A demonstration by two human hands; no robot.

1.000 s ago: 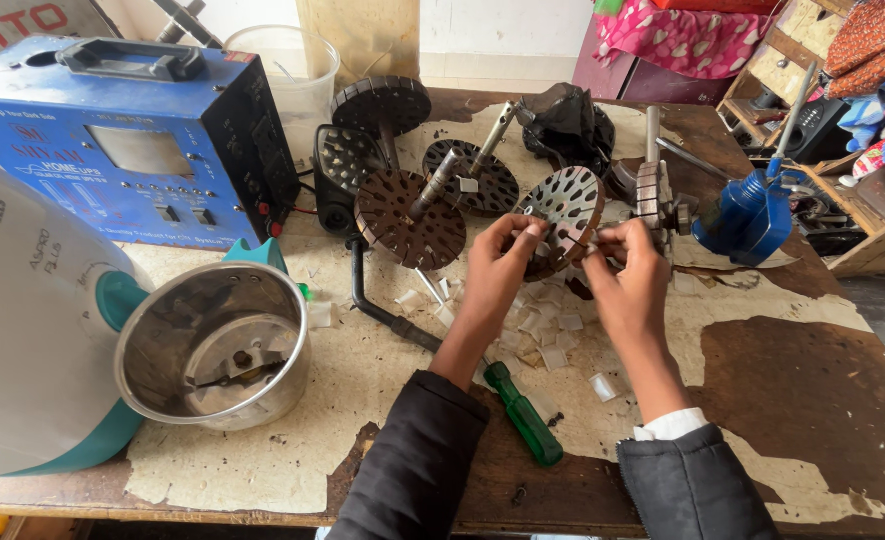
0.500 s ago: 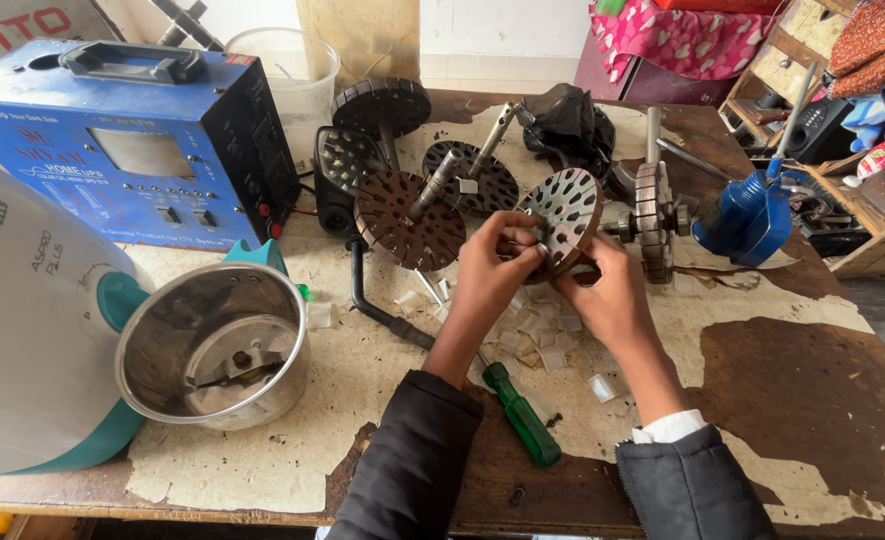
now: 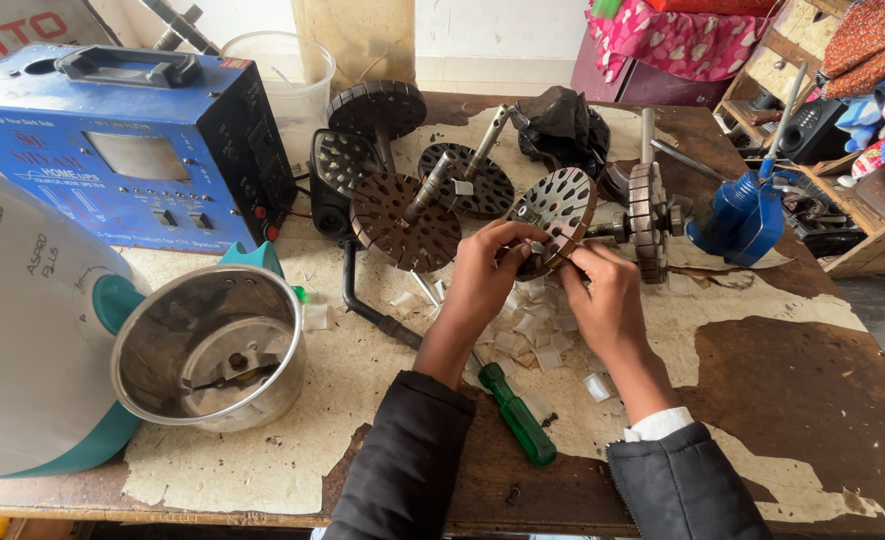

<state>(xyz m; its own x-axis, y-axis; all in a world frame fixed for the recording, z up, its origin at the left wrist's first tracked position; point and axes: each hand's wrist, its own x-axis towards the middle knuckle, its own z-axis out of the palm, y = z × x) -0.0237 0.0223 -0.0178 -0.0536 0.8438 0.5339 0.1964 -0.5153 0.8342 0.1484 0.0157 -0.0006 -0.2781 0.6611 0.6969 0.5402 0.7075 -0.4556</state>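
Peeling paper covers the worn wooden workbench [image 3: 793, 400]. Both hands close on a slotted metal disc [image 3: 559, 205]: the left hand [image 3: 488, 270] pinches its lower edge, the right hand [image 3: 603, 290] grips beside it. Tilted on edge, the disc faces left, its shaft running rightward. A green screwdriver [image 3: 516, 412] lies below; a steel jar [image 3: 213, 345] stands left.

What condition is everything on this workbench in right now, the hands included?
Left hand: fingers pinching the slotted metal disc, which stands tilted on edge.
Right hand: fingers on the disc's lower edge.
Green screwdriver: lying flat, untouched.
Steel jar: open, no lid, blade showing inside.
Brown slotted disc: leaning, shaft pointing up.
Blue box machine: upright, handle on top.
Table: covering peeled, wood bare in patches.
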